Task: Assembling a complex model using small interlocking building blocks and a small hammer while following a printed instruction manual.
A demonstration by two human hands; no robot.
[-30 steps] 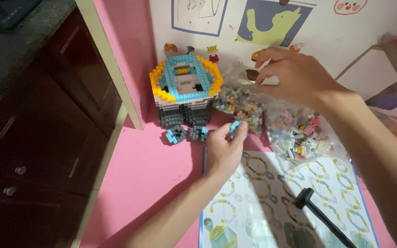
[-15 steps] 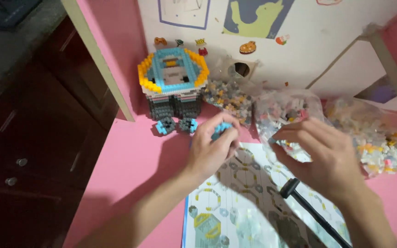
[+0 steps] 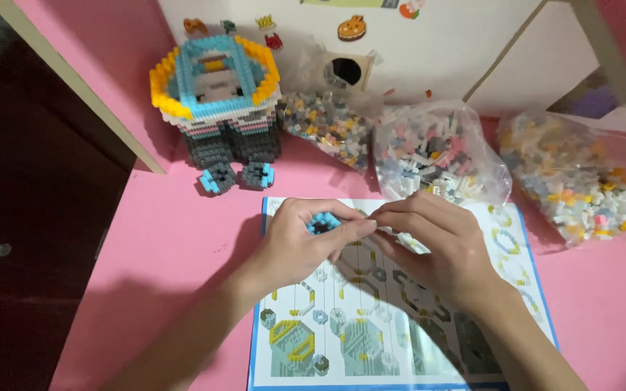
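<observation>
Both hands meet over the printed instruction sheet [image 3: 400,340] on the pink counter [image 3: 168,246]: the left hand [image 3: 302,242] pinches a small blue-and-grey brick piece [image 3: 322,222], while the right hand's [image 3: 436,242] fingers close narrowly against it. Nearby sit knobbly plastic bags of bricks [image 3: 436,156] and a half-built model [image 3: 215,101].

My left hand [image 3: 300,242] covers most of the small blue brick piece [image 3: 323,222], so I can't make out its shape. My hands hide the middle of the instruction sheet [image 3: 342,340], whose bottom edge is cut off. The right-hand brick bag [image 3: 574,174] is blurred.
</observation>
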